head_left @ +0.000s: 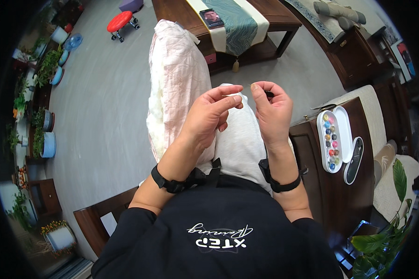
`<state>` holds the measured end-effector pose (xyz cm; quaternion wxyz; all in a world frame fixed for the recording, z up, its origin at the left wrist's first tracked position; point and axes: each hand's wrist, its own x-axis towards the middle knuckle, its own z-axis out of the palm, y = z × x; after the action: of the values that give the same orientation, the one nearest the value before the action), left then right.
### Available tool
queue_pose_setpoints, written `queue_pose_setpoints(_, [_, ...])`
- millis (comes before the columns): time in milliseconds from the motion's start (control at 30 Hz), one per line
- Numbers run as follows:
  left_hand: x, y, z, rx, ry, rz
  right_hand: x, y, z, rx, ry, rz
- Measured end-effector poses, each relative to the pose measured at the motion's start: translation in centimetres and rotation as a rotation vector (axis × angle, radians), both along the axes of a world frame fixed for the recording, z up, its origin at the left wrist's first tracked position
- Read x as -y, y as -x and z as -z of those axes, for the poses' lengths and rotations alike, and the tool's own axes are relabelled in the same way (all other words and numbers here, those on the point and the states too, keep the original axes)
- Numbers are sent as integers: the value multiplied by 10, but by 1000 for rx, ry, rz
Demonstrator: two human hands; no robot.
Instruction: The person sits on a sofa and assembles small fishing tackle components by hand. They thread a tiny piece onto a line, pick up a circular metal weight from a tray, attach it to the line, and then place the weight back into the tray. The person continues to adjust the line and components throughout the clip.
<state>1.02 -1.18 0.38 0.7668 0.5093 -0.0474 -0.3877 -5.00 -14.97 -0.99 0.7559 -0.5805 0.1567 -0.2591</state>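
Observation:
In front of my chest, my left hand [208,110] pinches something thin and pale, like a needle or thread, between thumb and fingertips. My right hand [273,110] is close beside it, thumb pressed to the index finger. Within its curled fingers sits a small black object [269,94], partly hidden. What the right fingertips pinch is too fine to make out; the fingertips of both hands are a short gap apart. A pale pink quilted cloth piece [184,69] lies over my left leg, white stuffing [157,100] showing along its left side.
To the right, an open white sewing box [327,160] with several coloured thread spools lies on dark wood, beside a black-and-white oval case [354,160]. Ahead stands a wooden table [284,18] with a runner [242,30]. A red wheeled stool [119,21] and potted plants [49,144] are left.

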Motion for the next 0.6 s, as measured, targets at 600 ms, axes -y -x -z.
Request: queue_pose_setpoints(600, [158, 65, 1, 686, -164, 447, 97, 189, -4, -72, 226, 689])
